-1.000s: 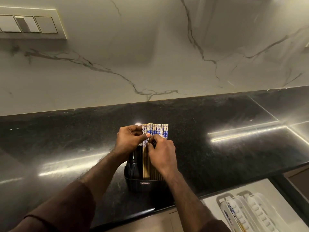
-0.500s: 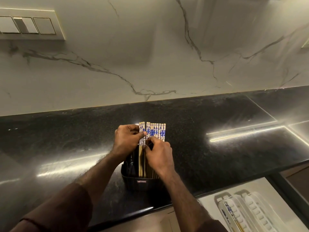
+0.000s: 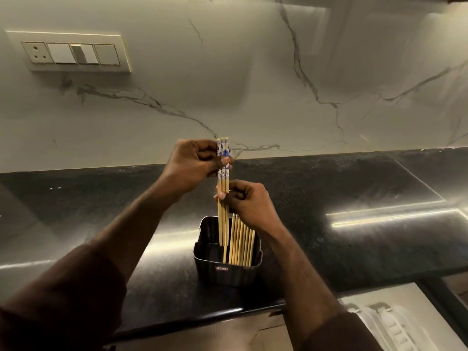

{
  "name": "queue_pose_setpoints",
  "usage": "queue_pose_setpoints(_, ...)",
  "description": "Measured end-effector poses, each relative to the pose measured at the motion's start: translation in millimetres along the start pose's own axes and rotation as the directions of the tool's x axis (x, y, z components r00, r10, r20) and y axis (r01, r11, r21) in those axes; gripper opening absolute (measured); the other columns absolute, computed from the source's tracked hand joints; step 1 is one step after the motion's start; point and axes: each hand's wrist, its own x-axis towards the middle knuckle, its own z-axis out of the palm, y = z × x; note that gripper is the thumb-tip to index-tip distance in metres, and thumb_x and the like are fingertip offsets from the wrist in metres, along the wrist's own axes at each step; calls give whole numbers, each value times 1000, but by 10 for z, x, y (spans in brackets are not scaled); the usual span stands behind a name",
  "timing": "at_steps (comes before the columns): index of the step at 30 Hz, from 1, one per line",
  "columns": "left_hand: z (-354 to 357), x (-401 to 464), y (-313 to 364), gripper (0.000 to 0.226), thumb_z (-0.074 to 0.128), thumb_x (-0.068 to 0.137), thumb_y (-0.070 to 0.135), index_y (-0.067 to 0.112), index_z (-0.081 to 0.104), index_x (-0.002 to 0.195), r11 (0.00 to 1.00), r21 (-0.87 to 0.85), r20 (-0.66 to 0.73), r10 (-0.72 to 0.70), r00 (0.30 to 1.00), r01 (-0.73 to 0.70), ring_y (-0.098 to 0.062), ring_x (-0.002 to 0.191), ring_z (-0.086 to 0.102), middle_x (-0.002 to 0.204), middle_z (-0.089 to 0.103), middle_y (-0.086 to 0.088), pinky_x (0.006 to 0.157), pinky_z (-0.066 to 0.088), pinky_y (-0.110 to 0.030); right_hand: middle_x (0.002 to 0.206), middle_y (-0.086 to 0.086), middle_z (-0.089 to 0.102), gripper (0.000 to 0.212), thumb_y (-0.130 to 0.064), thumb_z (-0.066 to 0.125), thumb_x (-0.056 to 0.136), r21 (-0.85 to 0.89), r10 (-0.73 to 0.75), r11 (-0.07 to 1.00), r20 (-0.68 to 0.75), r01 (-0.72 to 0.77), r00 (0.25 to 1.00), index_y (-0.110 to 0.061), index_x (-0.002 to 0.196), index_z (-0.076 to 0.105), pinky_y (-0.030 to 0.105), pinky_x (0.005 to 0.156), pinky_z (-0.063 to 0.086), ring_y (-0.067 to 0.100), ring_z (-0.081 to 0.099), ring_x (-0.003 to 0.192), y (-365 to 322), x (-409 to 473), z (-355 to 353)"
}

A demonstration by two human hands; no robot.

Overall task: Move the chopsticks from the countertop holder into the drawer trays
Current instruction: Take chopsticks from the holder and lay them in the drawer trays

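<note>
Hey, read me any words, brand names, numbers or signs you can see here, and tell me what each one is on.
No text here can be read.
Small red-bordered label on the front of the black chopstick holder: lettering too small and blurred to read.
Blue pattern on the tops of the lifted chopsticks held by the left hand: decoration, no letters discernible.
Switch panel on the wall: no markings visible.

Three chopsticks (image 3: 222,173), pale wood with blue-and-white patterned tops, stand upright and side by side, raised so their tips hang just inside the holder (image 3: 226,271). The holder is a black, square, open-topped box on the dark surface. More plain wooden chopsticks (image 3: 241,243) lean in its right half. The white drawer trays (image 3: 395,328) lie at lower right.
</note>
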Motion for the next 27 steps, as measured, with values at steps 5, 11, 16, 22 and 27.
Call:
queue_pose_setpoints(5,-99,-107,430,29,71,78,1,4,67,107,993,-117,-55,26,998,-32,-22,82,75,90,76,-7,71,60,-31,95,6,76,18,-14,64,92,93,-42,995,75,35,996,-10,108,69,31,82,58,16,73,89,-241,-231,-48)
queue_pose_setpoints(11,-12,-494,772,26,70,80,-1,7,68,104,978,-196,-32,66,997,-71,-23,80,75,83,77,-4,67,59,-29,91,5,76,15,-13,64,91,116,-39,993,29,35,999,-10,105,69,28,79,58,14,73,85,-474,-775,-107)
queue_pose_setpoints(16,216,-937,844,30,74,76,7,10,68,105,963,-265,61,55,997,-37,-24,83,75,88,77,-7,71,60,-33,96,11,76,20,-12,66,90,108,12,994,-67,-5,998,-4,108,70,40,85,59,22,74,89,-448,-1381,-156)
queue_pose_setpoints(22,735,-1534,838,19,71,79,3,9,70,96,955,-290,207,6,978,55,-22,82,75,89,76,-9,72,60,-30,90,11,76,13,-11,67,89,70,78,995,-161,-67,984,-6,100,72,33,77,61,23,74,83,-281,-2289,-337)
queue_pose_setpoints(27,1290,-1871,1009,21,71,80,5,6,69,102,957,-287,283,41,958,44,-22,82,75,90,76,-10,70,59,-26,91,12,76,18,-15,68,88,26,131,991,-212,-129,968,-4,102,72,27,73,60,21,74,82,-229,-2939,-747)
